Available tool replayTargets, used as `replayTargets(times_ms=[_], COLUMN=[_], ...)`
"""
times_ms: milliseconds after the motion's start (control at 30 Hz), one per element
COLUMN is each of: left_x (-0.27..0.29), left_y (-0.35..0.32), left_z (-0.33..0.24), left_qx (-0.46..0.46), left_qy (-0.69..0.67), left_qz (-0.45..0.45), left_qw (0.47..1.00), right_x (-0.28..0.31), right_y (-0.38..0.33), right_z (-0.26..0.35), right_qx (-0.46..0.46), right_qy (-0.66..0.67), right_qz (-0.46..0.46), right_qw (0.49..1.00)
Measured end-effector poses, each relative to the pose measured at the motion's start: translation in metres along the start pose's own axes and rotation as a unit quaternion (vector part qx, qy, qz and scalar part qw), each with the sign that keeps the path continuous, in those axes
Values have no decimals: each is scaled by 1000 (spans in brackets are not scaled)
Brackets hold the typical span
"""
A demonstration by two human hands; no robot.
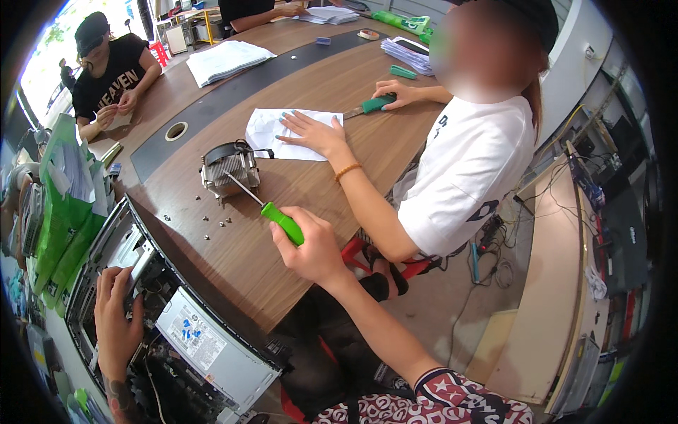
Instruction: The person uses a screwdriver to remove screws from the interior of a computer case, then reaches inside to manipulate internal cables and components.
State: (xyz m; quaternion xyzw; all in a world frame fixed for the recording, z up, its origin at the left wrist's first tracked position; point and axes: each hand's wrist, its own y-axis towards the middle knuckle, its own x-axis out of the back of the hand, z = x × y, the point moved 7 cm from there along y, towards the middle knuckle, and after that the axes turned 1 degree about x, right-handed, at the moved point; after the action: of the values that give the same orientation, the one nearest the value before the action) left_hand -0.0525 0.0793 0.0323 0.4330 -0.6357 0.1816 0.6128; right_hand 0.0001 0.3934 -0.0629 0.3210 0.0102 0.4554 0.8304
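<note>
At woodgrain table, right hand gripping screwdriver, finned metal cooler

Daylight glares white left of the tabletop; my view bows into black around it, a person's head beside it is blurred, my right hand over its edge sharp.

Brown table is pretty cluttered tbh: heatsink plus loose screws left of centre, tape roll upper left, white sheet upper middle, paper stack near the top.
</note>
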Motion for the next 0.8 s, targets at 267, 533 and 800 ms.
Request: replayTargets(times_ms=[267, 533, 800], left_x=[21, 103, 127], left_y=[-25, -24, -240], left_z=[30, 26, 205], left_qx=[14, -52, 286], left_qy=[45, 5, -127], left_qz=[-33, -94, -315], left_qw=[998, 994, 896], right_x=[-32, 3, 4], right_y=[5, -3, 2], right_z=[17, -36, -61], right_qx=[-2, -73, -173], right_qy=[-43, -80, 93], right_qz=[25, 35, 15], right_qw=[999, 993, 980])
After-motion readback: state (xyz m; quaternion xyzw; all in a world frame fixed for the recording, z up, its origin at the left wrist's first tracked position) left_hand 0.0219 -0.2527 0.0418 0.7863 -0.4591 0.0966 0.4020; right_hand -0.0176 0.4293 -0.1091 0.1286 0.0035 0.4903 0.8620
